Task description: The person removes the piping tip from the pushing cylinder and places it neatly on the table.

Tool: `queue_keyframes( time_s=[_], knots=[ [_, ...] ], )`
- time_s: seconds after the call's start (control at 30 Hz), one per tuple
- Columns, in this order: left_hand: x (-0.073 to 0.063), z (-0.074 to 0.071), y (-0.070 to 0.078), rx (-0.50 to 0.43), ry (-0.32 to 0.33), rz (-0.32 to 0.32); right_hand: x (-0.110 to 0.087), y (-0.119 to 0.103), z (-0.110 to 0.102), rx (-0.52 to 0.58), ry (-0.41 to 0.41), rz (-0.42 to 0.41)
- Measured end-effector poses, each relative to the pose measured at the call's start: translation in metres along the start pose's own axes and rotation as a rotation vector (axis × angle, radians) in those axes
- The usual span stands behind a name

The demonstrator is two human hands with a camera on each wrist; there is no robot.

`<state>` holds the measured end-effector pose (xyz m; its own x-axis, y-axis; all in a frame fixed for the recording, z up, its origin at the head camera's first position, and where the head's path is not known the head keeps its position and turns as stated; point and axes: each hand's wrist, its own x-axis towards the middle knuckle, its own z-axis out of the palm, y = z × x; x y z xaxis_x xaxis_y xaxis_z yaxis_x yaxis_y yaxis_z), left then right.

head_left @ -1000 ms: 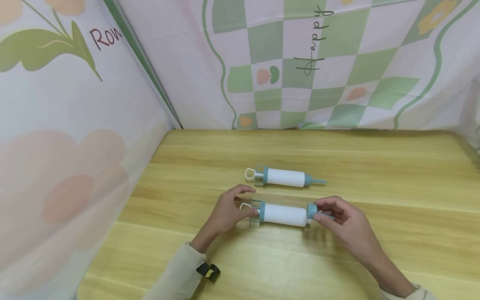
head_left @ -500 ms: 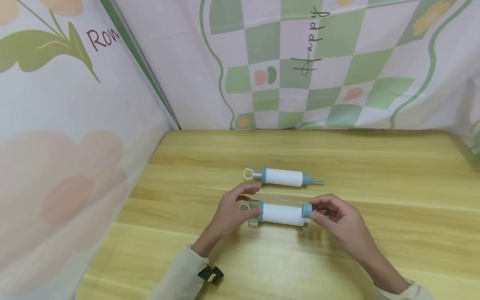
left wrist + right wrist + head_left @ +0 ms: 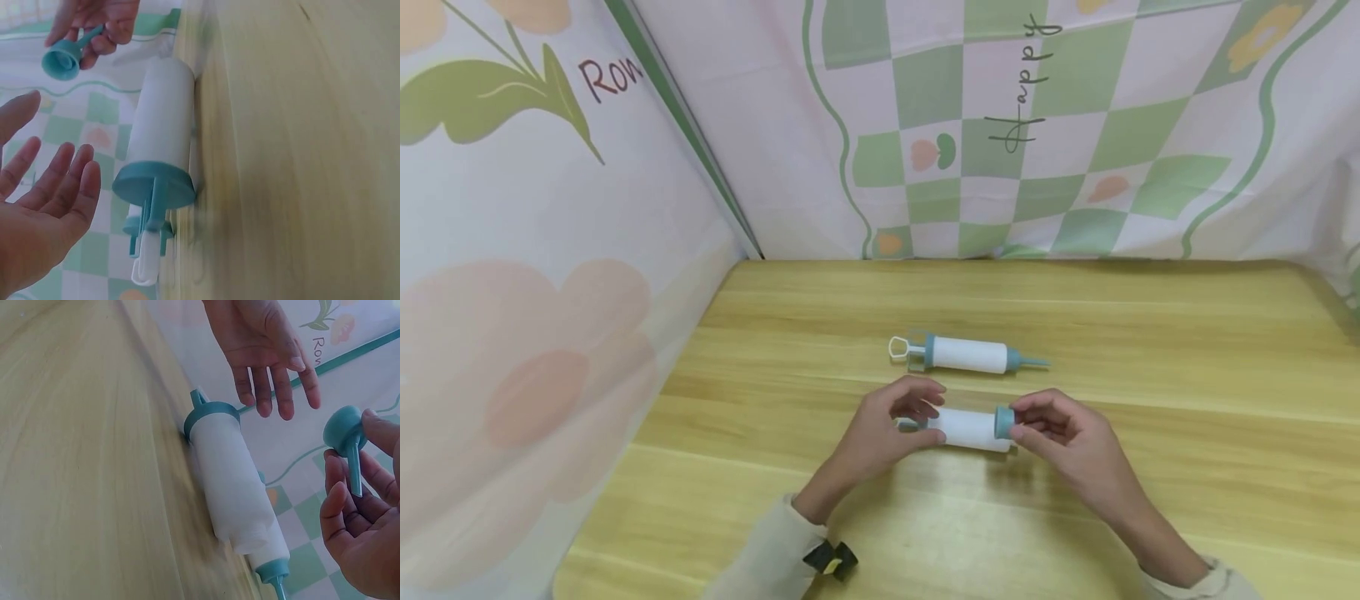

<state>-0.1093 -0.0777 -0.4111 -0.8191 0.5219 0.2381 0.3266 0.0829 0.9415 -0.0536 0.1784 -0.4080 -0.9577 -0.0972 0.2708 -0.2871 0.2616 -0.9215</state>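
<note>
A white plunger syringe [image 3: 973, 427] with a teal rear collar [image 3: 154, 181] lies on its side on the table. Its bare front mouth [image 3: 250, 539] shows in the right wrist view. My right hand [image 3: 1078, 442] pinches a teal nozzle cap [image 3: 344, 428] between thumb and fingers, held above that front end with its hollow side toward the left. Above the syringe's rear half, my left hand [image 3: 880, 427] hovers with loosely bent fingers and holds nothing; it hides the collar and handle in the head view. Both wrist views show a gap between this hand and the barrel.
Behind lies a second white syringe [image 3: 970, 355], its teal nozzle fitted and pointing right, its white pull handle at left. The wooden table [image 3: 1187, 350] meets a checkered cloth [image 3: 992, 142] at the back and a flowered cloth [image 3: 572, 250] on the left.
My left hand has moved right, from the syringe's handle to over its barrel. My right hand has shifted slightly left with the nozzle cap, which now overlaps the barrel's front end in the head view.
</note>
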Motion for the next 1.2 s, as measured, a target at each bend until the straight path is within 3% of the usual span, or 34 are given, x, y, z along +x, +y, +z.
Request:
queue_keyframes(
  time_s=[0.23,0.73,1.0,1.2],
  knots=[
    [0.002,0.009,0.004,-0.003,-0.014,-0.014,0.001,-0.001,0.004,0.013,-0.016,0.008],
    [0.007,0.027,0.005,0.026,-0.065,0.045,0.000,-0.001,0.010,0.007,-0.021,-0.001],
    [0.009,0.031,0.005,0.031,-0.070,0.031,-0.001,0.001,0.012,-0.005,-0.025,0.007],
    [0.011,0.034,0.003,0.028,-0.073,0.054,-0.001,0.001,0.013,-0.008,-0.032,0.011]
  ],
)
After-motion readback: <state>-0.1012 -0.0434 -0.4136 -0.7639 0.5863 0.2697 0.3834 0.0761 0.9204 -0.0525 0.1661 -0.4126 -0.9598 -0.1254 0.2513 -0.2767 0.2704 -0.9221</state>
